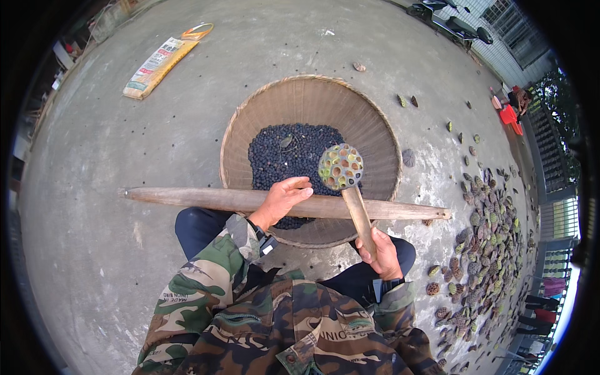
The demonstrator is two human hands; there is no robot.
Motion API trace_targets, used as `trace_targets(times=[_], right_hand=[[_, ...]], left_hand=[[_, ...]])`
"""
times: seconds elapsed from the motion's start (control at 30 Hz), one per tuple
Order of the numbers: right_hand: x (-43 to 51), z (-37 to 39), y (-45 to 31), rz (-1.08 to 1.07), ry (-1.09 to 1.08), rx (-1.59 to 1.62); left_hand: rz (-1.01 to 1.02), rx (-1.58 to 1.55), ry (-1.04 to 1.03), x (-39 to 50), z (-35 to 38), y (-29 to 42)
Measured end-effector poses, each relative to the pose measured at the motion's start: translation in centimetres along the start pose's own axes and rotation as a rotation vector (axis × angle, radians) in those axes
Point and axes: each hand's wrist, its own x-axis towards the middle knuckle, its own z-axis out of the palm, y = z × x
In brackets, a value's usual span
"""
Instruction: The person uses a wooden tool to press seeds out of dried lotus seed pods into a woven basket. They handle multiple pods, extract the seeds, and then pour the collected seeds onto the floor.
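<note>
My right hand [383,254] grips a flat bamboo or wooden stick [360,218] by its lower end. At the stick's upper end is a lotus seed pod [341,166], its face full of holes, some of them holding dark seeds; whether it is fixed to the stick or in mid-air, I cannot tell. My left hand [283,199] holds nothing, thumb and fingers apart, over a wooden carrying pole [187,197]. That pole lies across a round woven basket [300,101]. Dark lotus seeds [290,159] cover the basket's bottom, with a dry leaf [286,141] on them.
A large heap of spent lotus pods [487,248] spreads over the concrete floor [93,164] at right. A yellow and white sack [161,63] lies at upper left. Far right, a person [519,99] sits by red basins [507,114]; a scooter [450,23] stands beyond.
</note>
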Motion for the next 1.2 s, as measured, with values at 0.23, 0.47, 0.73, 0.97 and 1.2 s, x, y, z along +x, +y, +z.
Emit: trace_targets(times=[0.23,0.47,0.73,0.97,1.2], right_hand=[[-2.2,1.3,1.0,0.252,-0.074,-0.023],[-0.9,4.8,-1.0,-0.256,0.376,-0.804],[8.2,13.0,-0.8,-0.865,0.175,-1.147],[9.3,12.4,0.4,-0.532,0.238,-0.905],[9.5,10.3,-2.6,-0.548,0.538,-0.919]], left_hand=[[0.008,-0.812,0.12,0.8,2.8,3.0],[-0.075,-0.767,0.081,0.0,0.9,3.7],[0.062,-0.621,0.3,-1.0,5.8,2.0],[0.013,-0.786,0.183,-1.5,5.4,1.9],[-0.011,-0.711,0.201,-1.3,4.4,2.1]])
